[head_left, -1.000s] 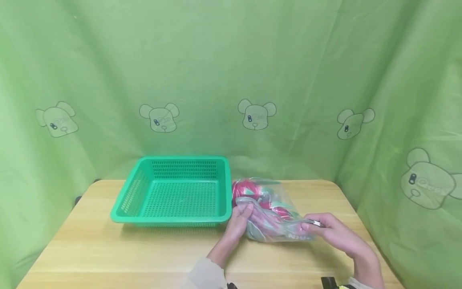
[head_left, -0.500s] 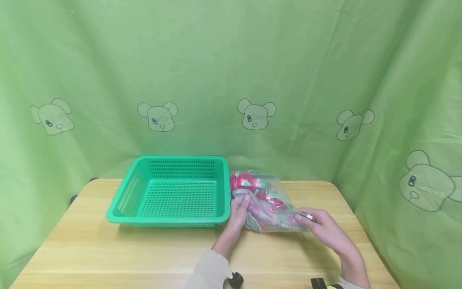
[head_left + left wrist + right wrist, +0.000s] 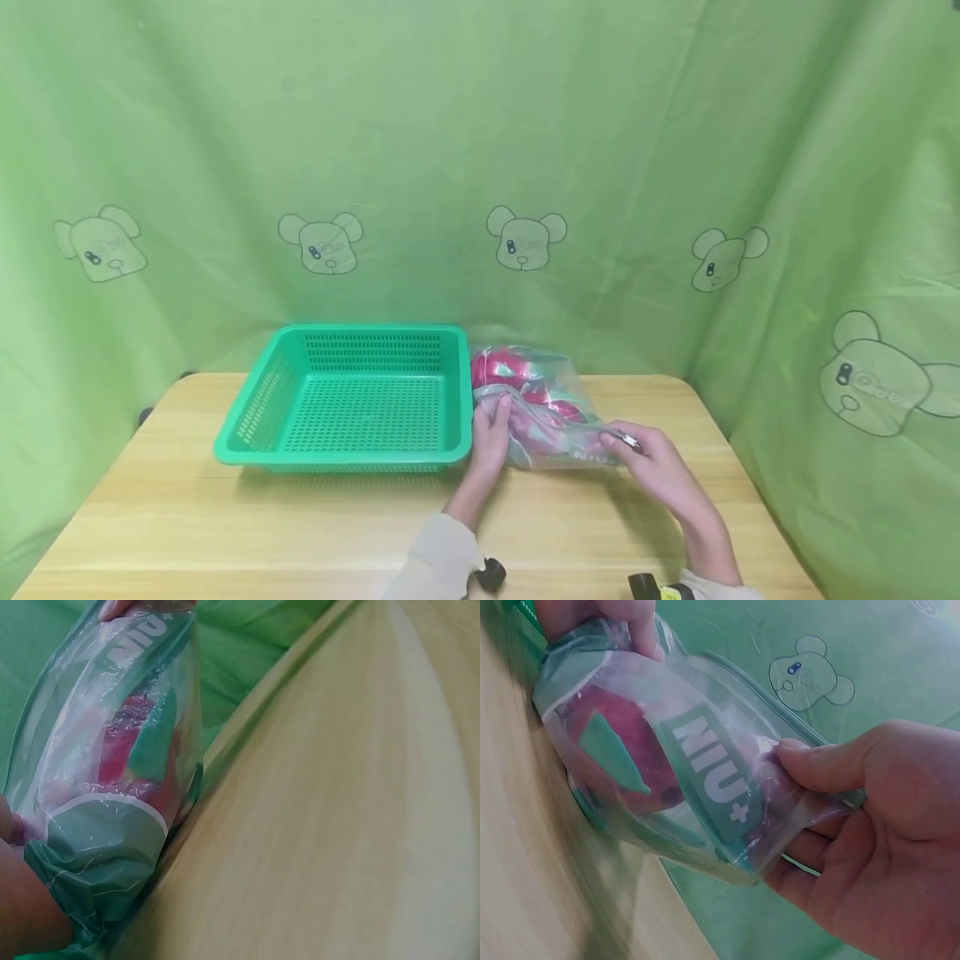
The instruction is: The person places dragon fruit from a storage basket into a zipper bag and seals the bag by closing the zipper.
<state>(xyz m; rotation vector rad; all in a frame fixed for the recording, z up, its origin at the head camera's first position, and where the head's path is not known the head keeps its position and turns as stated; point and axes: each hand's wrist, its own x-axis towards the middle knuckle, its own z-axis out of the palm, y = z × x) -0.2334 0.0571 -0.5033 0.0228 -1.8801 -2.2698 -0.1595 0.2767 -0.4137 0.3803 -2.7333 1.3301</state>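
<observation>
A clear zip bag [image 3: 551,433] with green trim and white "NIU" lettering is held between both hands, just right of the basket. Inside it are pinkish-red round things [image 3: 634,742] with green leaf-like flaps, blurred by the plastic. My left hand [image 3: 489,442] grips the bag's left end, thumb on top over the rim. At the opposite end my right hand [image 3: 663,475] pinches the corner by the zip, where a small metal zip pull [image 3: 627,439] shows. In the right wrist view, the right thumb presses on the film with the fingers behind it.
A green perforated plastic basket [image 3: 341,457] stands on the wooden table [image 3: 300,533] left of the bag, with nothing in it. Green curtain cloth [image 3: 420,125] printed with bear faces hangs behind the table and along both sides.
Both hands have shifted the bag a little away from me and up in the view, keeping their hold. The whole scene has drifted slightly left.
</observation>
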